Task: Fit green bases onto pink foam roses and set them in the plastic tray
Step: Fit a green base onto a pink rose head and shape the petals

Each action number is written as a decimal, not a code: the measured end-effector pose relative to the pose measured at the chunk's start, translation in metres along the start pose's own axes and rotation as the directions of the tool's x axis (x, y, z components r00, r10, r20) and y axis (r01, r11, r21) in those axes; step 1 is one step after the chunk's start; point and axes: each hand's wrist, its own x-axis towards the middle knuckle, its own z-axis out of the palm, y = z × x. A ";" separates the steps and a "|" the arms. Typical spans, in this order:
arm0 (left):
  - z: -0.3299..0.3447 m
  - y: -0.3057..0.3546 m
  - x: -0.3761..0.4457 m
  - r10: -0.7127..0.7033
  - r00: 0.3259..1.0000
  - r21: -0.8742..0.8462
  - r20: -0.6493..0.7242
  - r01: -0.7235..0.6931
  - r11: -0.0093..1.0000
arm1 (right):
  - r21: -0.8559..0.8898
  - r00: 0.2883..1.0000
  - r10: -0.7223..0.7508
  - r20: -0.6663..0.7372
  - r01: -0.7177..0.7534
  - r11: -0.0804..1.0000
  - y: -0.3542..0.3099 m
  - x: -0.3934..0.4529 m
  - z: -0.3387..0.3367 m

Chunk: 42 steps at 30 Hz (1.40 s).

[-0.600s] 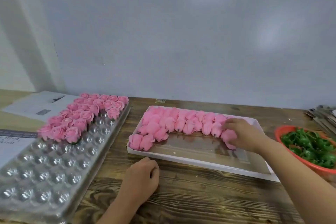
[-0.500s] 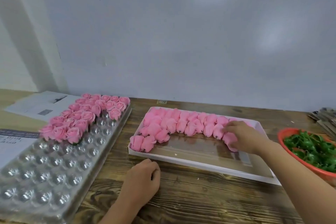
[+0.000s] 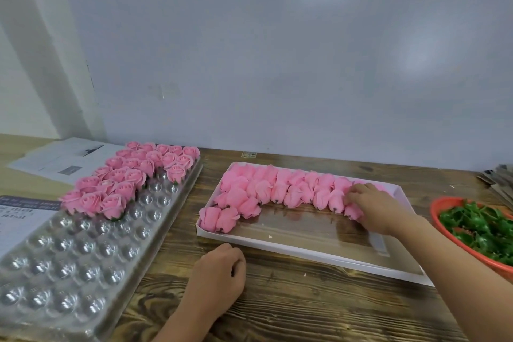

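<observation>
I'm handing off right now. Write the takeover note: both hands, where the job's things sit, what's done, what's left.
Right hand: reaching into the white box, fingers on a loose pink rose at the right end of the rows; whether it grips yet is unclear.
Left hand: loosely curled, holding nothing, resting on the wooden table in front of the box.
Green bases: in the red bowl at far right.
Done: finished roses fill the far part of the clear plastic tray on the left.
Left: many near cups are empty; roughly two rows of roses in the box need bases.
</observation>
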 end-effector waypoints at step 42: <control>0.000 0.036 0.009 0.098 0.984 -0.254 -0.148 -0.133 0.958 | 0.703 0.935 0.180 -0.305 0.094 0.704 -0.051 -0.088 -0.033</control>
